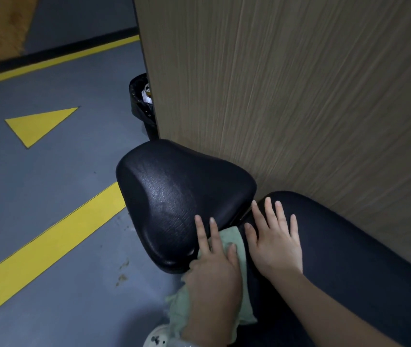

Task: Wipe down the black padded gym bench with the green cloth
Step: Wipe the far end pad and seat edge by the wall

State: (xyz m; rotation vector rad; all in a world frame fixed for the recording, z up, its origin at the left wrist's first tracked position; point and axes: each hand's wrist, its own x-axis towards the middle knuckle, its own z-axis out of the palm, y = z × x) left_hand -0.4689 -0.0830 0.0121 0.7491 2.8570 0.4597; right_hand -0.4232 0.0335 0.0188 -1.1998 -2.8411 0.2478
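- The left hand (214, 269) lies flat on the green cloth (234, 244), fingers straight and a little spread – a pressing hold, not a pinch, which suits dragging the fabric across padding.
- The cloth sits under that palm at the near edge of the black seat pad (174, 194); a fold shows just right of the fingers, between the two hands, and the rest hangs loose below the wrist towards the floor.
- The two longest fingertips reach past the cloth's far edge and touch bare vinyl, so most of the seat pad lies ahead of and left of the fingers.
- The right hand (274, 244) rests open on the back pad (349, 246), fingers straight and fanned, holding nothing – likely bracing the person's lean or steadying the bench.
- Its fingertips point at the gap between the two pads; the cloth is just left of its thumb, close, though whether they touch cannot be told.
- The bench stands hard against a wood-grain panel (299, 96), so the far right edges of the pads look awkward to reach.
- A bin with a black liner (140, 101) peeps from behind the panel, well beyond the fingertips, on the grey floor with yellow markings (41, 125).
- Judged from the sheen, the seat pad may be partly wiped; that is uncertain.
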